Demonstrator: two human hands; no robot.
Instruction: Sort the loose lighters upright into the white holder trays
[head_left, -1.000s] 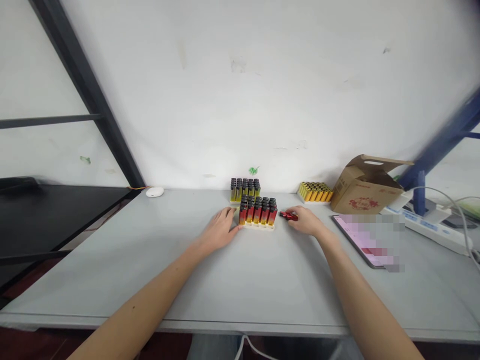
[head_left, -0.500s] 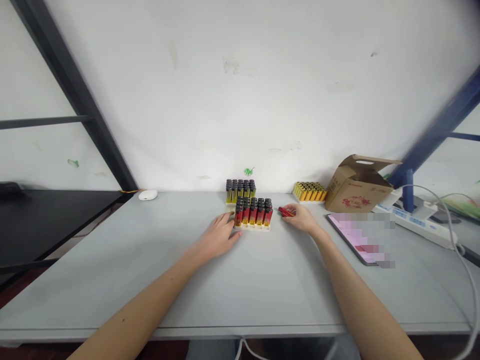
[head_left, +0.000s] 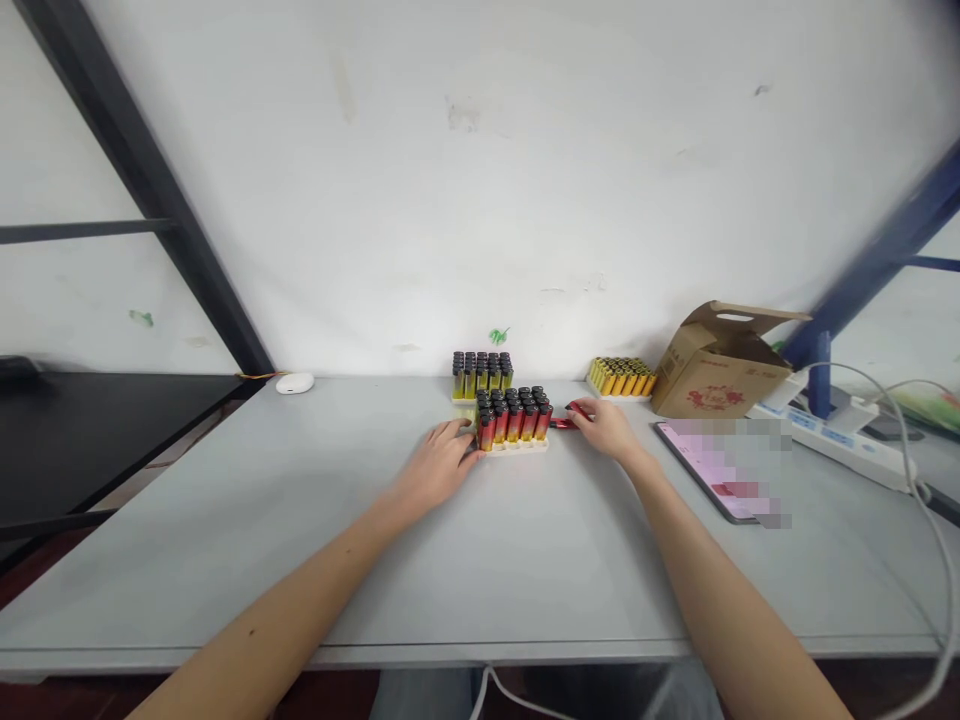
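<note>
A white rack [head_left: 517,448] at the table's middle holds upright red-and-yellow lighters [head_left: 514,420] with dark tops. My left hand [head_left: 442,455] is at the rack's left side, its thumb and fingertips around the front left corner. Right of the rack, my right hand [head_left: 600,425] pinches a red lighter [head_left: 576,410]. Another red lighter [head_left: 560,424] lies flat between that hand and the rack. Behind stands a group of yellow-green lighters [head_left: 482,378] with black tops. Toward the back right, a white tray holds yellow batteries or similar cylinders [head_left: 622,378].
An open cardboard box [head_left: 712,385] stands at the back right, with a tablet [head_left: 709,475] lying in front of it. A white power strip [head_left: 847,445] and cable are farther right. A small white case [head_left: 295,383] sits at the back left.
The red lighter rack has shifted slightly right and appears turned, with my left hand against it. My right hand has moved a little, and a red lighter now shows lying beside the rack.
</note>
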